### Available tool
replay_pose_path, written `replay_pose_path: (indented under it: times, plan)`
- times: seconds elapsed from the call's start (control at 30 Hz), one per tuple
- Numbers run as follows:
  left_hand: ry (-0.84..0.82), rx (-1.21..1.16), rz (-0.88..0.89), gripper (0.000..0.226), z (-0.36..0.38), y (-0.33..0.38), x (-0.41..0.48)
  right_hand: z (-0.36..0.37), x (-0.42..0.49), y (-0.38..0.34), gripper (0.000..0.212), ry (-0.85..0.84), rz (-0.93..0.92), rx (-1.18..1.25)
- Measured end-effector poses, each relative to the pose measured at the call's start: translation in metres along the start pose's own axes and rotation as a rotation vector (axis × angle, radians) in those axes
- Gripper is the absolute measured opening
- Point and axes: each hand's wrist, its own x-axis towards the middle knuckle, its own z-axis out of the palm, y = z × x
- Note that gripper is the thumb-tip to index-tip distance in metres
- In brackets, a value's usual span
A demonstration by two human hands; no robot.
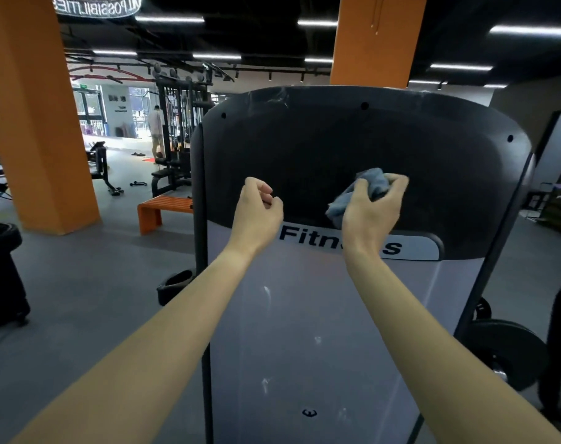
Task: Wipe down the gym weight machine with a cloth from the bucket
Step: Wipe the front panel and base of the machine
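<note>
From my head camera, my right hand [373,208] has its fingers bunched round the blue-grey cloth [370,184], held up at the weight machine's black top panel [321,139], just above the Fitness lettering [300,237]. My left hand [260,208] is raised beside it, fingers curled in, holding nothing.
</note>
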Motion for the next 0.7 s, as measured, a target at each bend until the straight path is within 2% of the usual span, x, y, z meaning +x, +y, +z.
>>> replay_pose_path:
  times: [0.07, 0.13, 0.3, 0.43, 0.5, 0.57, 0.6, 0.7]
  plan:
    - [-0.007, 0.089, 0.094, 0.018, 0.008, 0.003, 0.000, -0.001, 0.008, 0.000, 0.018, 0.112, -0.296, -0.121]
    - [0.004, 0.184, 0.177, 0.020, 0.016, 0.004, 0.000, 0.003, 0.015, 0.010, 0.018, 0.109, -0.511, -0.325]
    - [0.041, 0.341, 0.324, 0.029, 0.026, -0.002, 0.003, 0.011, 0.026, 0.048, 0.015, -0.140, -0.787, -0.889]
    - [0.128, 0.371, 0.325, 0.033, 0.031, -0.001, 0.010, 0.025, 0.022, 0.053, 0.018, -0.586, -1.097, -1.018]
    - [0.169, 0.371, 0.312, 0.038, 0.034, -0.001, 0.012, 0.028, 0.028, 0.047, 0.021, -0.683, -1.216, -1.064]
    - [0.195, 0.381, 0.318, 0.042, 0.036, -0.002, 0.015, 0.024, 0.043, 0.041, 0.023, -0.605, -1.249, -1.057]
    - [0.198, 0.384, 0.322, 0.045, 0.037, -0.003, 0.017, 0.019, 0.052, 0.039, 0.024, -0.522, -1.204, -1.043]
    - [0.185, 0.401, 0.332, 0.055, 0.038, -0.002, 0.022, 0.008, 0.072, 0.035, 0.028, -0.176, -0.910, -0.926]
